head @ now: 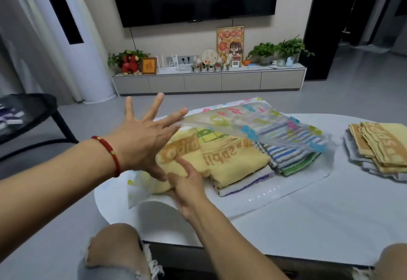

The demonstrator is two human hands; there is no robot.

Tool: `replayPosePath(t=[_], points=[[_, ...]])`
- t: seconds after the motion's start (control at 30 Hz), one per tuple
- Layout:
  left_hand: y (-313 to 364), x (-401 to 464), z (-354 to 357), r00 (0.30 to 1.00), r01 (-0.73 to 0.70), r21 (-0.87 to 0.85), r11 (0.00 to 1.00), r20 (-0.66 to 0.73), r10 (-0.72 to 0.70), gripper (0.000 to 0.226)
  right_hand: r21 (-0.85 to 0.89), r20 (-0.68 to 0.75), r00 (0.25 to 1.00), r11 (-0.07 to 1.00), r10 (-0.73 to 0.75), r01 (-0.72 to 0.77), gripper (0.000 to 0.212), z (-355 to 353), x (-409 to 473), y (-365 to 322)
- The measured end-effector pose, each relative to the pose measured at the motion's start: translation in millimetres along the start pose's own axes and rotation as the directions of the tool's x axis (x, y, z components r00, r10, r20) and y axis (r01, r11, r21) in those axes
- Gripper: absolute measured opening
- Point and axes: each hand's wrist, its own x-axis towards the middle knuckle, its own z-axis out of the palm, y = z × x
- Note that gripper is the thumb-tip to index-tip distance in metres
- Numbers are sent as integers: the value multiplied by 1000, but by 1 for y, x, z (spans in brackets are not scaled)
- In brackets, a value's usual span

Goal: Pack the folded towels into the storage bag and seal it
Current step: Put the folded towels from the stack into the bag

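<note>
A clear storage bag [286,123] printed with coloured shapes lies on the white table [308,224], its upper flap lifted. Inside it sit a yellow folded towel [231,163] over a white one, and a blue-and-green striped towel [290,158] to the right. My left hand [143,138] is spread wide with straight fingers, its fingertips lifting the bag's upper flap at the left. My right hand [187,182] rests with straight fingers against the near left side of the yellow towel. A second stack of folded yellow and white towels [378,147] lies outside the bag at the far right.
A dark side table [28,112] stands at the left. Beyond the table are open floor, a low TV cabinet [209,81] with plants and ornaments, and a wall-mounted television. My knees show below the table's near edge.
</note>
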Motion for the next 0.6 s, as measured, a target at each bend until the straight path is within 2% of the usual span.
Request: replayPosePath(t=[0.07,0.1,0.2,0.27,0.37,0.43,0.53,0.6], points=[[3,-1,8,1000,-12,-22,1000,3,12,136,-162,5,993,980,116,-113,57,-4,-5,27],[5,-2,12,1000,-15,-30,999,1,15,136,-212,-29,993,971,110,-114,57,-7,-7,38],[12,-4,23,1000,-12,-59,998,-5,12,135,-276,-158,987,961,-8,-36,58,-14,-17,57],[16,-4,25,1000,-6,-59,998,-9,6,135,-376,-182,980,927,-84,10,59,-18,-21,62],[21,-3,24,1000,-8,-65,998,-18,6,134,-570,-97,982,818,-161,78,63,-23,-11,56],[22,-3,24,1000,-7,-83,997,-24,5,133,-646,-8,989,756,-146,106,63,-26,-4,42],[22,-3,25,999,-6,-97,995,-32,3,131,-801,79,995,591,-63,101,60,-36,-2,31],[23,-3,25,999,-9,-111,994,-32,5,129,-927,73,980,349,-183,134,46,-42,-9,35]])
